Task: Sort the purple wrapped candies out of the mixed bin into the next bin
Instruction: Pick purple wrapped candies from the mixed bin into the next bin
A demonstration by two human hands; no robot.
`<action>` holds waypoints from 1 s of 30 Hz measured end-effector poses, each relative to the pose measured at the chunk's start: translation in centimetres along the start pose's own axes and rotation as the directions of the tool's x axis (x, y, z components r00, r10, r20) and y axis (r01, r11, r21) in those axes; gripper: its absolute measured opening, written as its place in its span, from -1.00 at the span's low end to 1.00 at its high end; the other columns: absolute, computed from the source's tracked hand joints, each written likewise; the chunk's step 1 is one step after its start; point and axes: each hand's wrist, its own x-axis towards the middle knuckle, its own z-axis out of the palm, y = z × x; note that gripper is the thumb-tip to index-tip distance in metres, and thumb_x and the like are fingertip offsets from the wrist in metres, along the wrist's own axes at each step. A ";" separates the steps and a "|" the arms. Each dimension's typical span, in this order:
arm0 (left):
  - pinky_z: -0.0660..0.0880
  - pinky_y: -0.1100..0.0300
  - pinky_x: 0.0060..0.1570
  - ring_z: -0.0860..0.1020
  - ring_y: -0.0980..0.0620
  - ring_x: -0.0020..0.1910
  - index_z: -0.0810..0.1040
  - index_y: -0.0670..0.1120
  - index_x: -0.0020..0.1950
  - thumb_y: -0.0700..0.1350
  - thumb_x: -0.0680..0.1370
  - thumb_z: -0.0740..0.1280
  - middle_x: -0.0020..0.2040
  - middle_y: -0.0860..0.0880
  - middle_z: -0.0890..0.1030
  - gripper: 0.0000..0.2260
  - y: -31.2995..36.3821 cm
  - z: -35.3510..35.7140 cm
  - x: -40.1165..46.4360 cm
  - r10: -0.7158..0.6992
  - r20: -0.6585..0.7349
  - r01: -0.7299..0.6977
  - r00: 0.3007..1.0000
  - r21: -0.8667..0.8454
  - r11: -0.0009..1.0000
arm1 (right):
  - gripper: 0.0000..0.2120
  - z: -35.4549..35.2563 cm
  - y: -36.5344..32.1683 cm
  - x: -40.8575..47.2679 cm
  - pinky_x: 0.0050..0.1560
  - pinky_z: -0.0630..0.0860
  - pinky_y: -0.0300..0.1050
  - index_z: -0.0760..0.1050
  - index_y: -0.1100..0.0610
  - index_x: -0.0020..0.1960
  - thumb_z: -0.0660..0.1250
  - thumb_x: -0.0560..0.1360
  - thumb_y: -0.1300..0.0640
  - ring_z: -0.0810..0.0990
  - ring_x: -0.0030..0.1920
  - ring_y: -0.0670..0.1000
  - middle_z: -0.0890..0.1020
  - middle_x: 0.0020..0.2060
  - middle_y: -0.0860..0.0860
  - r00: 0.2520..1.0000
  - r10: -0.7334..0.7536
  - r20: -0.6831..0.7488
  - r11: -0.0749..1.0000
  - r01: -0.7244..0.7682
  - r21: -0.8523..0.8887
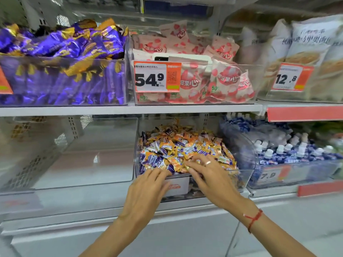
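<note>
Both hands, left hand (146, 184) and right hand (209, 173), are resting spread, grip holding nothing, on the clear plastic mixed bin (241, 175) of orange and purple wrapped candies (185, 145); raking risks spilling over its front lip.

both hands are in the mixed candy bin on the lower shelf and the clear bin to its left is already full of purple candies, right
Not quite. In the head view, the left hand and right hand do reach into the mixed candy bin, but the clear bin to its left looks empty.

Mixed bin (241, 175) on lower shelf; next bin (104, 180) left; bottle bin (297, 180) right.
</note>
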 end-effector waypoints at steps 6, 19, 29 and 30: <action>0.47 0.26 -0.47 0.58 0.10 -0.31 0.59 0.03 -0.05 -0.01 0.32 0.58 -0.21 0.13 0.60 -0.72 0.2 -0.7 -0.1 -0.048 0.005 0.048 0.999 -0.008 0.999 | -0.64 -1.3 1.2 -1.4 0.21 0.40 -0.18 0.44 -0.05 0.36 0.28 0.58 -0.01 0.45 0.26 -0.12 0.50 0.26 -0.16 0.997 0.056 0.054 0.990 -0.062 0.129; 0.32 0.22 -0.06 0.52 0.04 0.05 0.54 0.05 0.12 0.09 0.54 0.35 0.03 0.11 0.58 -0.79 1.4 -1.1 0.2 -0.279 0.020 0.279 0.960 -0.140 0.950 | -0.80 -1.2 2.8 -2.7 0.01 0.45 0.01 0.61 0.03 -0.09 0.53 0.36 -0.02 0.47 0.00 0.02 0.49 -0.16 -0.14 0.959 0.283 0.005 0.954 -0.282 0.101; 0.33 0.17 -0.11 0.55 0.01 -0.03 0.58 0.00 0.01 0.01 0.47 0.45 -0.07 0.09 0.59 -0.83 1.3 -1.0 0.6 -0.283 0.014 0.281 0.959 -0.179 0.943 | -0.83 -1.4 2.6 -2.1 0.03 0.33 -0.08 0.53 0.01 -0.19 0.52 0.38 0.01 0.38 -0.04 -0.07 0.46 -0.22 -0.21 0.949 0.315 0.023 0.915 -0.311 0.258; 0.33 0.17 -0.11 0.55 0.01 -0.03 0.58 0.00 0.00 0.01 0.47 0.46 -0.08 0.09 0.60 -0.83 1.2 -1.0 0.6 -0.276 0.009 0.273 0.961 -0.179 0.945 | -0.83 -1.5 2.6 -2.0 0.03 0.33 -0.08 0.53 0.00 -0.19 0.52 0.38 0.01 0.38 -0.04 -0.06 0.46 -0.22 -0.21 0.950 0.313 0.016 0.916 -0.306 0.259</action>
